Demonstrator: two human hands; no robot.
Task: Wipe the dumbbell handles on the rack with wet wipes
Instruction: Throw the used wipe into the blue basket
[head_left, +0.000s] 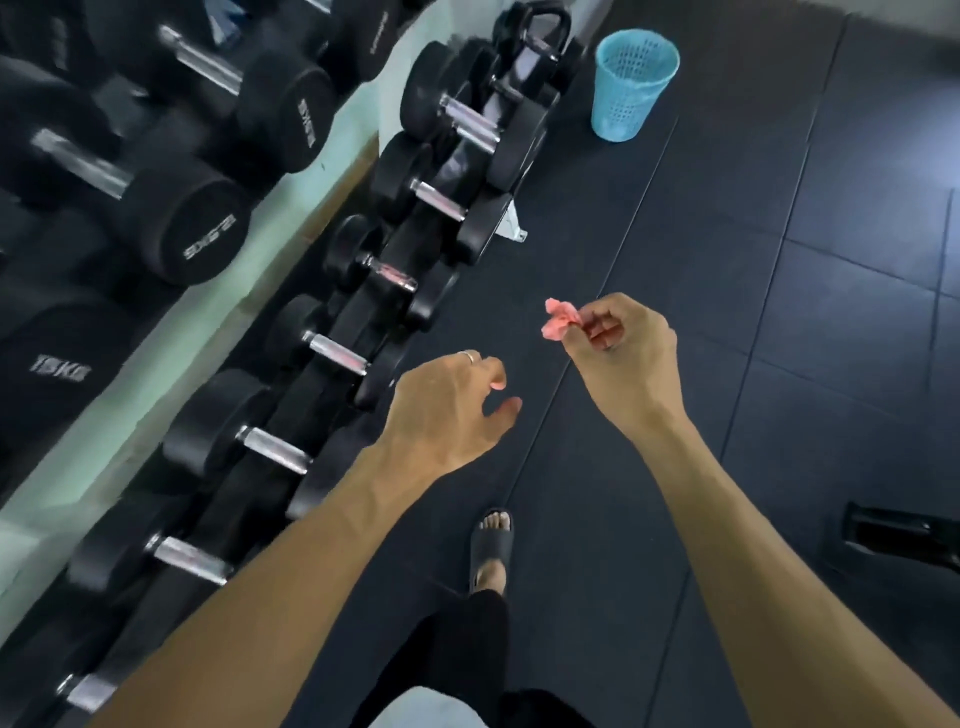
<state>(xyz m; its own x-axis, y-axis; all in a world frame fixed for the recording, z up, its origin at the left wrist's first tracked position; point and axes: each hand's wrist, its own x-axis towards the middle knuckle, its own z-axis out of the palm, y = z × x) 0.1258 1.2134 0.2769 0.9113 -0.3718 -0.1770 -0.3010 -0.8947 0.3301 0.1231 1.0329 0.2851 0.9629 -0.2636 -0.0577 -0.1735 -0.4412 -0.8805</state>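
Both forearms are bare and extend forward from the lower edge of the view. The left hand (447, 410) is presented back-up, wrist roughly straight, fingers loosely curled and parted from the thumb; it holds nothing. A ring is worn on one finger. The right hand (623, 353) sits further forward and higher than the left, wrist bent, fingers curled inward toward the palm. Its grip is a pinch between thumb and fingertips, closed on a crumpled pink wipe (560, 319) that projects to the left of the knuckles. The hands are apart.
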